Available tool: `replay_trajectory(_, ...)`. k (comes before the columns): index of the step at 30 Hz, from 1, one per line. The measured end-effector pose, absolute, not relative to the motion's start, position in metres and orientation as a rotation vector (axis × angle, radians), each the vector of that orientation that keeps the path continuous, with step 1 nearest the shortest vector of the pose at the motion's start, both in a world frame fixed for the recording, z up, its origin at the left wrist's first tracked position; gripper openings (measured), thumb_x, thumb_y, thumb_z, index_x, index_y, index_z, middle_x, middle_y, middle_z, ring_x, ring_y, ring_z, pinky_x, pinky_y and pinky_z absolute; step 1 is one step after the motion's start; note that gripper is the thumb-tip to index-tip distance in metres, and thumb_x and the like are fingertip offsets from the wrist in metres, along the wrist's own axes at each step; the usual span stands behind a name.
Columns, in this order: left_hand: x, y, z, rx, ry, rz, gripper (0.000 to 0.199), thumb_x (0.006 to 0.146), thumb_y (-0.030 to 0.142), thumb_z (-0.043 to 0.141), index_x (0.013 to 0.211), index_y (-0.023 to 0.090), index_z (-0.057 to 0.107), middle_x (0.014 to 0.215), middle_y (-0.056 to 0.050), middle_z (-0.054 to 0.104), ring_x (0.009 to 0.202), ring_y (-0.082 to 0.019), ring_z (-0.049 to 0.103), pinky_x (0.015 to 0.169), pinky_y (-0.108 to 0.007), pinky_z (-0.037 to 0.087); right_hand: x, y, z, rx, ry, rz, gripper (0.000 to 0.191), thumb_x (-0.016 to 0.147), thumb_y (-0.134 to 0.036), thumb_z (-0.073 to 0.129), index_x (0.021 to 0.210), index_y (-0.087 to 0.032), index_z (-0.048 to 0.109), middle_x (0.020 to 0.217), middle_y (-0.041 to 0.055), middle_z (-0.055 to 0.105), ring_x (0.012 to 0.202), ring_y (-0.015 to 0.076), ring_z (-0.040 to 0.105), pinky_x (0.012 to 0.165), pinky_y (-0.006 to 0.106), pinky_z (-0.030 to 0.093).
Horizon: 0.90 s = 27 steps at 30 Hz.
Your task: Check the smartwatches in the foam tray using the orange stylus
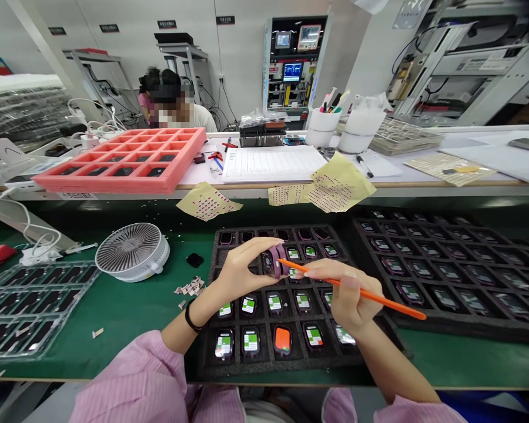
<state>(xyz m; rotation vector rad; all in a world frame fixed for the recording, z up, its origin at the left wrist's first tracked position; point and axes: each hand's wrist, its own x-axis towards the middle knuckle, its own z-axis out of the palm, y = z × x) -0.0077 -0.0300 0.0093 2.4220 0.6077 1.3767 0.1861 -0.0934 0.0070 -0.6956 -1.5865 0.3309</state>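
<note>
My left hand [242,273] pinches a smartwatch with a purple band [271,262] between thumb and fingers, above a black foam tray [207,352]. My right hand [346,294] grips a thin orange stick [370,292], whose pointed tip reaches the watch. Rows of watches lie in the tray's pockets, many with green-and-white labels on their screens [249,304] and one with an orange label [283,340]. My hands hide the middle of the tray.
A second black tray of watches [449,276] lies to the right, and a white desk fan [132,251] and clear plastic tray [35,311] lie to the left. Beyond are yellow sticker sheets [339,185], a pink foam tray [123,161], and a seated co-worker [189,108].
</note>
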Motion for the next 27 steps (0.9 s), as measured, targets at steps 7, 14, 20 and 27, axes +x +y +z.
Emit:
replay_trajectory(7,-0.008,-0.03,0.006,2.457,0.666,1.354,0.048,0.073,0.019,0.076,0.118,0.016,0.058,0.113,-0.01,0.069,0.102,-0.02,0.066,0.091,-0.033,0.053,0.184,-0.088,0.005,-0.68,-1.647,0.265,0.037,0.097,-0.017,0.034,0.093,-0.019,0.071,0.082,0.0058,0.074,0.078,0.0191,0.071,0.071,0.034,0.057)
replay_trajectory(14,-0.023,0.008,-0.001,2.467,1.099,1.034,0.045,0.071,0.04,0.076,0.108,0.016,0.064,0.105,-0.008,0.069,0.097,-0.023,0.064,0.084,-0.034,0.052,0.189,-0.071,0.005,-0.785,-1.517,0.412,0.032,0.099,-0.026,0.037,0.102,-0.02,0.068,0.082,0.0034,0.073,0.073,0.0164,0.071,0.068,0.032,0.058)
replay_trajectory(20,-0.036,0.054,-0.048,2.569,1.44,0.266,0.046,0.067,0.037,0.078,0.108,0.019,0.066,0.112,-0.01,0.064,0.109,-0.029,0.058,0.088,-0.033,0.048,0.204,-0.044,0.001,-0.953,-1.398,0.598,0.035,0.097,-0.043,0.041,0.097,-0.018,0.065,0.078,0.0044,0.071,0.07,0.0164,0.07,0.062,0.03,0.058)
replay_trajectory(27,-0.063,0.062,-0.067,2.582,1.4,0.207,0.06,0.069,0.053,0.074,0.116,0.016,0.065,0.111,-0.013,0.064,0.106,-0.03,0.059,0.088,-0.034,0.047,0.234,-0.024,-0.023,-1.248,-1.532,0.554,0.043,0.091,-0.056,0.046,0.071,-0.019,0.056,0.065,0.0025,0.063,0.058,0.0145,0.064,0.058,0.027,0.054)
